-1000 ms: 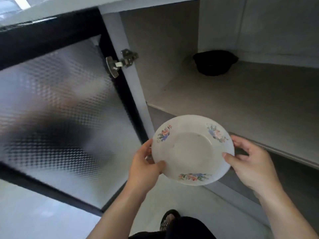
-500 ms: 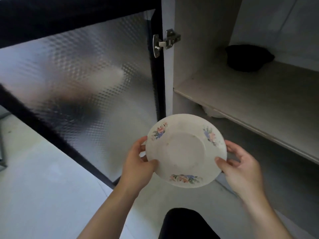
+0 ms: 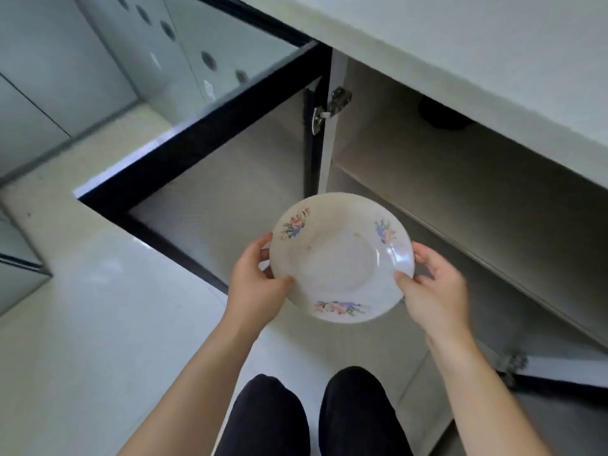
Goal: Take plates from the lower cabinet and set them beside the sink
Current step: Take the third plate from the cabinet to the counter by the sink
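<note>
A white plate (image 3: 342, 261) with flower prints on its rim is held in the air in front of the open lower cabinet (image 3: 460, 192). My left hand (image 3: 255, 284) grips its left edge, thumb on top. On the right edge, my right hand (image 3: 434, 291) holds it the same way. The plate tilts slightly towards me. The cabinet's shelf (image 3: 477, 232) lies behind and to the right of the plate.
The cabinet's left door (image 3: 210, 179), black-framed with textured glass, stands open to the left. A second door (image 3: 559, 373) is open at the lower right. A dark object (image 3: 441, 118) sits deep in the cabinet under the white countertop (image 3: 460, 44). My legs (image 3: 312, 416) are below.
My view has risen and pulled back from the cabinet, so the countertop edge and pale floor now show. Both hands keep the plate, which has come out and away from the shelf.
</note>
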